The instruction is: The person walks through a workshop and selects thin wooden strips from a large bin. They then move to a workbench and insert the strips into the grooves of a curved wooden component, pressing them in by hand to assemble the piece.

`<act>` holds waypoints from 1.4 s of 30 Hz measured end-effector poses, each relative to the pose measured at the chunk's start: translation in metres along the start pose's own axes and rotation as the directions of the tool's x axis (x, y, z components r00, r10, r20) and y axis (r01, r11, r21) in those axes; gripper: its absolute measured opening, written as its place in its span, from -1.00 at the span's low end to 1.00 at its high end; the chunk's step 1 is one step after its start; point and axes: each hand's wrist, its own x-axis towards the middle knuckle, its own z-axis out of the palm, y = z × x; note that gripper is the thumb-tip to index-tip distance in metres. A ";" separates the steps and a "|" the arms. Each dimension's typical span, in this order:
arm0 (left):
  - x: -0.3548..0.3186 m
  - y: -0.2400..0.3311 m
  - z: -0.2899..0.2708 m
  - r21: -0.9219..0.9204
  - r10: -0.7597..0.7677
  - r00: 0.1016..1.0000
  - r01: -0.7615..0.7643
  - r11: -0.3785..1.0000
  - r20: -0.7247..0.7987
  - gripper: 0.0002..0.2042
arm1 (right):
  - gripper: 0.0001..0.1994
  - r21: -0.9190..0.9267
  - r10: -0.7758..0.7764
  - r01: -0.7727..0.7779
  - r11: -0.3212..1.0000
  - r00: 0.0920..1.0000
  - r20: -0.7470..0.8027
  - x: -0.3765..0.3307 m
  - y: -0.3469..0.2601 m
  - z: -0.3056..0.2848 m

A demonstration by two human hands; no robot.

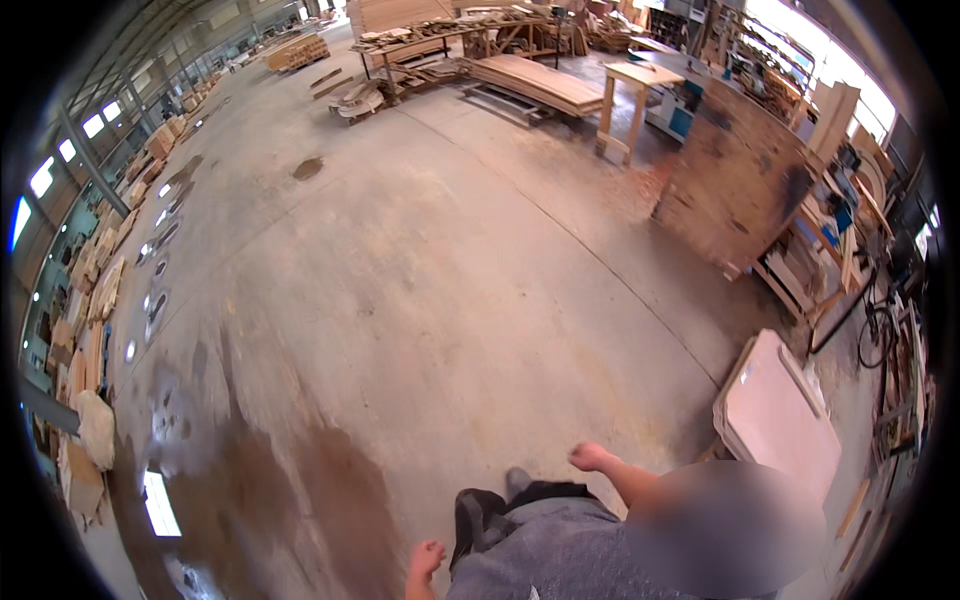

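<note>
My left hand point(427, 558) is at the lower edge, beside my dark trousers, its fingers loosely bent and a little apart, with nothing visible in it. In front of my body, my right hand point(588, 457) hangs over the concrete floor point(450, 300), its fingers curled into a loose fist. Nothing shows in that hand either. Neither hand touches any object. One grey shoe point(517, 482) shows below my grey shirt. A blurred oval covers part of the view by my right arm.
Pale panels point(780, 400) lean at the right. Beyond them stand a large stained wooden board point(735, 175) and a small wooden table point(640, 75). Stacked planks point(535, 82) lie farther back. Dark wet patches point(345, 500) and puddles mark the floor at left; timber piles point(100, 240) line the wall.
</note>
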 end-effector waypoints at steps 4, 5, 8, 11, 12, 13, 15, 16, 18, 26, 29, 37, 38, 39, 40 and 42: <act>0.064 0.002 -0.043 -0.041 0.077 0.994 -0.081 0.996 -0.082 -0.68 | -0.65 0.094 -0.281 0.301 0.949 0.942 -0.182 0.125 -0.203 -0.147; 0.091 0.009 -0.058 -0.099 0.043 0.993 -0.054 0.994 -0.107 -0.70 | -0.67 0.150 -0.321 0.361 0.920 0.917 -0.236 0.160 -0.236 -0.173; 0.148 0.030 -0.105 -0.408 -0.310 0.944 0.241 0.880 -0.111 -0.73 | -0.69 0.262 -0.309 0.386 0.884 0.905 -0.292 0.246 -0.328 -0.240; 0.225 0.073 -0.180 -0.214 -0.570 0.820 0.550 0.808 -0.046 -0.74 | -0.69 0.128 -0.275 0.296 0.946 0.948 -0.162 0.318 -0.361 -0.267; 0.254 0.087 -0.210 0.114 -0.268 0.960 0.276 0.954 -0.074 -0.75 | -0.70 0.031 -0.295 0.298 0.954 0.952 -0.079 0.338 -0.362 -0.274; 0.285 0.100 -0.243 0.293 -0.048 0.995 0.072 0.953 -0.091 -0.74 | -0.70 -0.059 -0.314 0.314 0.948 0.949 0.006 0.356 -0.365 -0.282; 0.340 0.126 -0.305 0.681 0.387 0.916 -0.217 0.699 -0.105 -0.73 | -0.69 -0.023 -0.295 0.296 0.955 0.955 0.039 0.379 -0.363 -0.291; 0.373 0.163 -0.333 0.400 0.087 0.983 -0.015 0.917 -0.163 -0.70 | -0.69 0.034 -0.222 0.221 0.975 0.975 0.010 0.393 -0.352 -0.299; 0.430 0.251 -0.397 0.062 -0.229 0.944 0.250 0.966 -0.236 -0.64 | -0.68 0.257 0.033 -0.052 0.965 0.997 0.075 0.418 -0.346 -0.310; 0.668 0.453 -0.566 -0.070 -0.166 0.920 0.151 0.986 -0.356 -0.56 | -0.71 0.006 0.360 -0.397 0.918 0.840 0.405 0.614 -0.429 -0.432; 0.716 0.481 -0.609 0.130 -0.129 0.967 0.160 0.979 -0.221 -0.56 | -0.64 -0.165 0.191 -0.136 0.977 0.904 0.383 0.768 -0.516 -0.502; 0.876 0.549 -0.749 0.103 0.156 0.969 -0.139 0.985 -0.191 -0.63 | -0.68 0.039 -0.397 0.412 0.910 0.897 -0.193 1.039 -0.910 -0.766; 0.901 0.555 -0.771 0.127 0.165 0.978 -0.149 0.981 -0.125 -0.65 | -0.69 0.082 -0.394 0.419 0.904 0.892 -0.221 1.070 -0.937 -0.781; 0.928 0.562 -0.792 0.148 0.137 0.990 -0.133 0.980 -0.016 -0.67 | -0.69 0.125 -0.389 0.427 0.895 0.887 -0.248 1.100 -0.964 -0.796; 0.953 0.565 -0.822 0.252 0.126 0.992 -0.126 0.959 0.016 -0.70 | -0.70 0.178 -0.396 0.448 0.876 0.880 -0.264 1.126 -0.998 -0.803; 0.991 0.567 -0.878 0.448 0.098 0.990 -0.135 0.884 0.106 -0.76 | -0.70 0.036 -0.344 0.351 0.936 0.930 -0.125 1.170 -1.033 -0.805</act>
